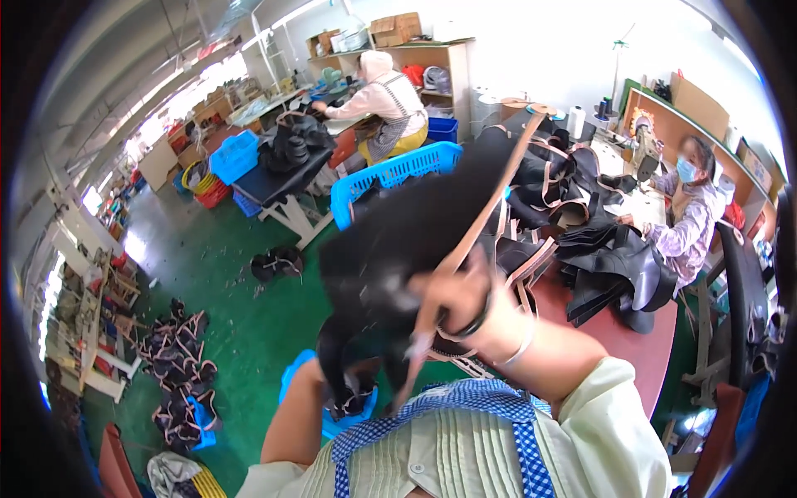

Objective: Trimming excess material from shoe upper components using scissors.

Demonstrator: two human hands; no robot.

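A large black leather piece with a tan edge strip is held up before me, blurred by motion. My right hand, a dark band and a pale bracelet at its wrist, is closed on the piece near the tan strip. From below, my left forearm reaches up to the piece's lower part. The black leather hides the fingers of that hand. Under it, a blue basket with dark pieces in it is partly seen.
At right is a reddish table piled with black leather pieces; a masked person sits there at a sewing machine. Another person works farther back. A blue crate stands behind the held piece. Trimmed pieces lie on the green floor.
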